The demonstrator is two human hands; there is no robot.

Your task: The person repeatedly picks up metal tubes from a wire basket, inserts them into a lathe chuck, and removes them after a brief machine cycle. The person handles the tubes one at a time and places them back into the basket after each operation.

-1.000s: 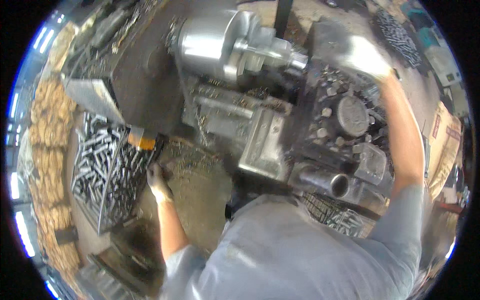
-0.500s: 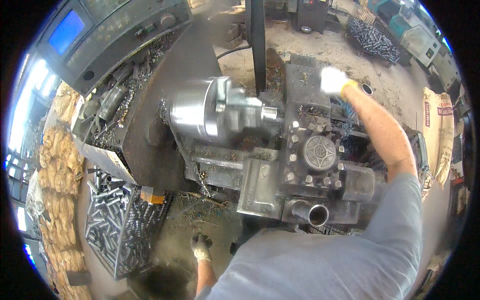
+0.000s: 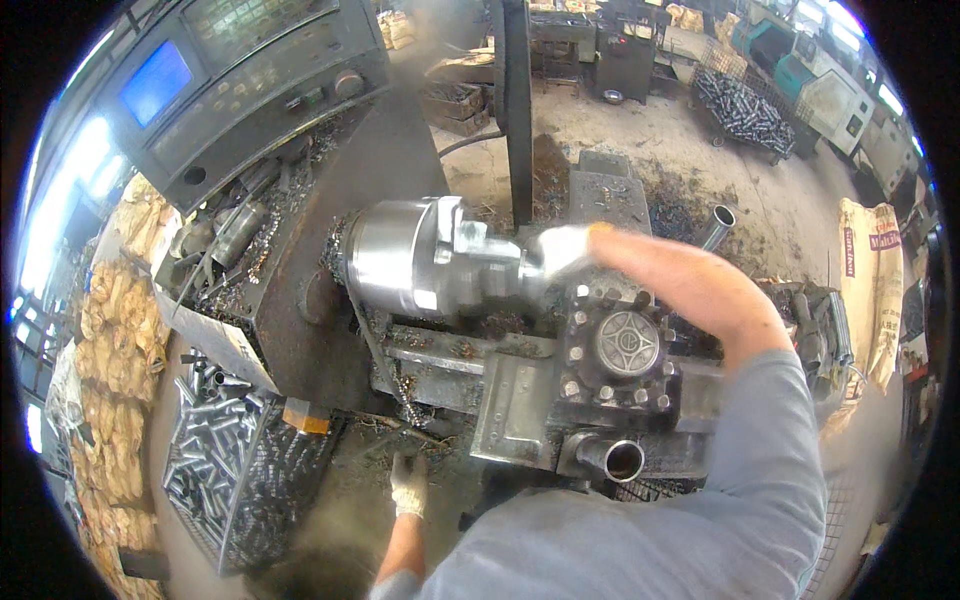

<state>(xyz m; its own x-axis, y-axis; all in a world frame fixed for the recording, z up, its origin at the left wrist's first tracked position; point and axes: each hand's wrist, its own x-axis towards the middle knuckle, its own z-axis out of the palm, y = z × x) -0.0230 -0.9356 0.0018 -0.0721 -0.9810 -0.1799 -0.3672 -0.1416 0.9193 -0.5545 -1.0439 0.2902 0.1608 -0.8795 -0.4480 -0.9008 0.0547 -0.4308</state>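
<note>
My right hand (image 3: 563,252), in a white glove, is at the free end of a short shiny metal tube (image 3: 528,264) held in the lathe chuck (image 3: 395,258). The fingers look closed round the tube's end, though blur softens them. Low in front of the machine, my left hand (image 3: 408,487), also gloved, hangs with its fingers apart and nothing in it. To the right of the chuck is the tool post (image 3: 627,343) with its bolts and round cap. A wide pipe end (image 3: 625,460) sticks out just below the tool post.
A mesh crate of cut tubes (image 3: 215,455) stands at the lower left beside stacked sacks (image 3: 110,380). The control panel (image 3: 155,85) is at the upper left. A lone tube (image 3: 718,228) rises beyond my right forearm. Another tube bin (image 3: 745,110) stands far right. Metal chips litter the machine.
My right hand has swung left from beyond the tool post to the end of the tube in the chuck. My left hand has moved up slightly, its fingers now pointing forward.
</note>
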